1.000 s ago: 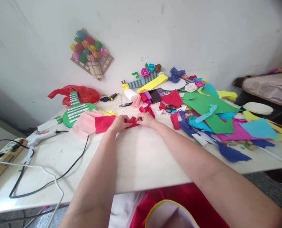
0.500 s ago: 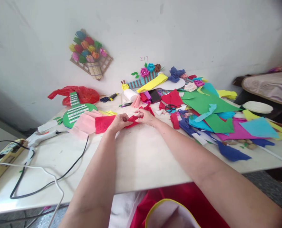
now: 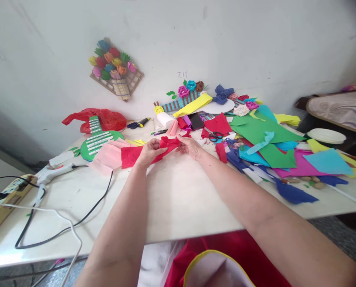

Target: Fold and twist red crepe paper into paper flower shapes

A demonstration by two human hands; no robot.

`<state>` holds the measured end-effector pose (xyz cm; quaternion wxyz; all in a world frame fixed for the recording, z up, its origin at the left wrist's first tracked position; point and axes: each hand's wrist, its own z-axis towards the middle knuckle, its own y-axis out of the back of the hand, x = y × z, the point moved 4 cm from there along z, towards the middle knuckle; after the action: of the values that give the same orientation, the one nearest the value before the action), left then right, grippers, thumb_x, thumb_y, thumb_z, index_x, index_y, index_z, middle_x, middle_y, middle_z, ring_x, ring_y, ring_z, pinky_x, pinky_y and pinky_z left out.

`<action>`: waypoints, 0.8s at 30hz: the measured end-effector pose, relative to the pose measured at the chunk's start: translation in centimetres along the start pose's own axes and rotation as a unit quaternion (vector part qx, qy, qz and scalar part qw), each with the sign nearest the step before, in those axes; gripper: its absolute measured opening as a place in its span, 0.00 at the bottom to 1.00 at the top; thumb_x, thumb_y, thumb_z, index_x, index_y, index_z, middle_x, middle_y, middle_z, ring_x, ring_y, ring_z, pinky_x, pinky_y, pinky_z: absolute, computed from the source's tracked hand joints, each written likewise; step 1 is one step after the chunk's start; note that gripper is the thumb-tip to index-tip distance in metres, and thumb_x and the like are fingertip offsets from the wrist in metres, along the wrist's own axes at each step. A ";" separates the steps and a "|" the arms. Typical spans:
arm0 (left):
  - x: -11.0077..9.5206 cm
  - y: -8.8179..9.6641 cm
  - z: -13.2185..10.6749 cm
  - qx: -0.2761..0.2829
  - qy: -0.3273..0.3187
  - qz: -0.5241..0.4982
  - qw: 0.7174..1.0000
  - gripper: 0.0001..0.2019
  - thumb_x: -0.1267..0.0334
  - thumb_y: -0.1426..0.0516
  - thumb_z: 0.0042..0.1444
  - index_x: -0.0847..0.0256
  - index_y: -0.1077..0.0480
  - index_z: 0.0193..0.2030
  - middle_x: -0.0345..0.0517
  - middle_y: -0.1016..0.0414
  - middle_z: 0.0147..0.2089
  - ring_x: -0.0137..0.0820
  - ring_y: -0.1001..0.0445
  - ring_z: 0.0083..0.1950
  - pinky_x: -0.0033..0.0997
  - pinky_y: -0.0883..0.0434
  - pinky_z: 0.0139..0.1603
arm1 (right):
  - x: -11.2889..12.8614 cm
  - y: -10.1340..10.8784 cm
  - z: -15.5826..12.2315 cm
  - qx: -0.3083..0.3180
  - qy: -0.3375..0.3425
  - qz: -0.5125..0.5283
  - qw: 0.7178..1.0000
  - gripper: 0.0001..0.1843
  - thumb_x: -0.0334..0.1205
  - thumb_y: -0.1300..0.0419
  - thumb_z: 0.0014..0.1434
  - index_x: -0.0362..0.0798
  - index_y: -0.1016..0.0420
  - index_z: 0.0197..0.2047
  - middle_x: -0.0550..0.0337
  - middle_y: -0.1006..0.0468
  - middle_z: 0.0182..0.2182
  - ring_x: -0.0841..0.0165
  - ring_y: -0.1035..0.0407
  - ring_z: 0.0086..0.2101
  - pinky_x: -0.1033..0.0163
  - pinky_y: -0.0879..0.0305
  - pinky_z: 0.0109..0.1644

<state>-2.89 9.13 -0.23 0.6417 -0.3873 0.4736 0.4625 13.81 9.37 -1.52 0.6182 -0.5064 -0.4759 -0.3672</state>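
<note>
A long strip of red crepe paper (image 3: 131,156) runs along the table, its right part folded and raised between my hands. My left hand (image 3: 151,153) pinches this folded part between thumb and fingers. At its right end, my right hand (image 3: 190,148) has its fingers closed on the paper's edge; some fingertips are hidden. Pale pink crepe paper (image 3: 106,154) lies under the strip's left end. Just beyond my hands are a peach paper piece (image 3: 173,128) and a purple pen (image 3: 160,132). Black-handled scissors (image 3: 215,136) rest on red paper to the right.
A glue gun (image 3: 54,174) with its black cord (image 3: 101,201) lies at the left near a power strip (image 3: 12,203). A green guitar-shaped craft (image 3: 101,144) stands behind it. Coloured paper, including a green sheet (image 3: 267,129), covers the right side. A white lid (image 3: 326,135) sits farther right.
The folded red crepe paper between my hands has been lifted and turned, showing more of its face. My right hand has shifted slightly right and its fingers have moved lower on the paper.
</note>
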 end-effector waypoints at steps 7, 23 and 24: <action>0.1 -0.5 -0.1 0.009 0.001 -0.029 1.000 0.24 0.67 0.33 0.34 0.64 0.36 0.39 0.41 0.24 0.29 0.30 0.24 0.31 0.31 0.29 0.36 | -0.8 -1.3 -0.1 0.048 -0.012 -0.048 0.998 0.16 0.47 0.35 0.46 0.41 0.28 0.29 0.58 0.25 0.20 0.74 0.33 0.19 0.71 0.42 0.18; 0.4 0.0 0.3 -0.050 -0.027 -0.069 0.996 0.27 0.63 0.33 0.36 0.65 0.33 0.46 0.41 0.24 0.27 0.28 0.25 0.28 0.27 0.30 0.34 | -1.1 -1.0 0.4 -0.022 0.049 -0.047 0.997 0.09 0.39 0.36 0.45 0.42 0.31 0.23 0.65 0.30 0.14 0.78 0.43 0.12 0.71 0.48 0.14; 0.4 -0.1 0.2 -0.053 -0.022 -0.069 0.996 0.27 0.62 0.33 0.36 0.65 0.33 0.45 0.41 0.24 0.27 0.28 0.25 0.28 0.27 0.30 0.33 | -1.0 -1.0 0.3 -0.024 0.051 -0.048 0.997 0.09 0.39 0.36 0.45 0.42 0.31 0.23 0.65 0.30 0.13 0.79 0.43 0.12 0.71 0.48 0.14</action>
<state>-2.73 9.43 -0.54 0.6610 -0.4426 0.4061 0.4498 12.51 9.44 -2.16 0.6111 -0.4778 -0.4588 -0.4334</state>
